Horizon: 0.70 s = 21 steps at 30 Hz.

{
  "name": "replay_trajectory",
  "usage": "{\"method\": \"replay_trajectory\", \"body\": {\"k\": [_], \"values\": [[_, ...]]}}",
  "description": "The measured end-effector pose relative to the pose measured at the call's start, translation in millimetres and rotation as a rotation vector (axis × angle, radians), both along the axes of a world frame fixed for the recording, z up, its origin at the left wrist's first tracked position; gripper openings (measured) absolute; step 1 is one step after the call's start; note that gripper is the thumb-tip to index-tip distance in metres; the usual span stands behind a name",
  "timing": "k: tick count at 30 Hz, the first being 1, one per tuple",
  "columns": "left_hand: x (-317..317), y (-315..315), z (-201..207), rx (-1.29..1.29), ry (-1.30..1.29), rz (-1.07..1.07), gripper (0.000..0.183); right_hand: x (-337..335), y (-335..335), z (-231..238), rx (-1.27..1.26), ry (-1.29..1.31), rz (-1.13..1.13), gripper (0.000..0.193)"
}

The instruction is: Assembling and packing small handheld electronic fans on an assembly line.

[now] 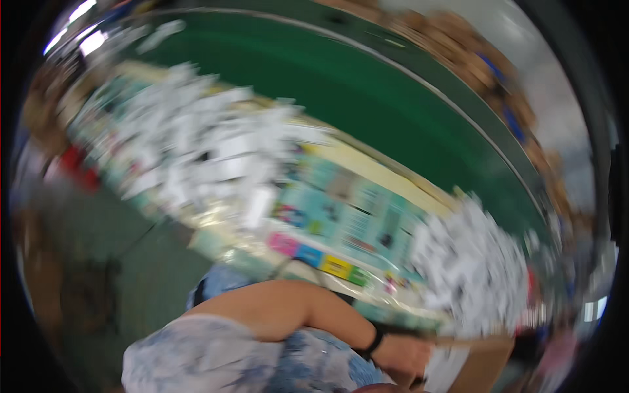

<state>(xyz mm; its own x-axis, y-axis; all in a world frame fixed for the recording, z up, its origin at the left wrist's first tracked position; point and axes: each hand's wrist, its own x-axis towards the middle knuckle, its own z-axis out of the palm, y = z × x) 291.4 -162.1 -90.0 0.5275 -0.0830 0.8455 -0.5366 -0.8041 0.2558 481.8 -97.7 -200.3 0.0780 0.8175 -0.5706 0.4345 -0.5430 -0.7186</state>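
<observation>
At the lower right of my head feed, the left hand (401, 354), with a dark band on the wrist, is at a brown cardboard box (490, 364) beside the near edge of the workbench (337, 232). Blur hides its fingers, so I can't tell whether they grip the box or only rest against it; I can't make out the right hand. A white panel (448, 368) shows on the box. Two heaps of white paper-like pieces lie on the bench, a broad left heap (226, 147) and a right heap (468, 262) just beyond the box. I judge the step in hand to be handling the box; the next move calls for a steadier view and sure finger contact.
</observation>
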Motion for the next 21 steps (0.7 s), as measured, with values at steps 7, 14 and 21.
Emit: {"method": "replay_trajectory", "body": {"k": [7, 14, 21], "values": [[1, 16, 8, 0.15, 0.205, -0.059, 0.029, 16, -230, 46, 0.06, -0.052, -0.712, 0.028], [0, 8, 4, 0.127, 0.151, -0.059, 0.032, 3, -250, 56, 0.039, 0.034, -0.78, 0.027], [-4, 14, 7, 0.135, 0.2, -0.08, 0.034, 20, -284, 103, 0.405, 0.227, -1.171, 0.024]]}}
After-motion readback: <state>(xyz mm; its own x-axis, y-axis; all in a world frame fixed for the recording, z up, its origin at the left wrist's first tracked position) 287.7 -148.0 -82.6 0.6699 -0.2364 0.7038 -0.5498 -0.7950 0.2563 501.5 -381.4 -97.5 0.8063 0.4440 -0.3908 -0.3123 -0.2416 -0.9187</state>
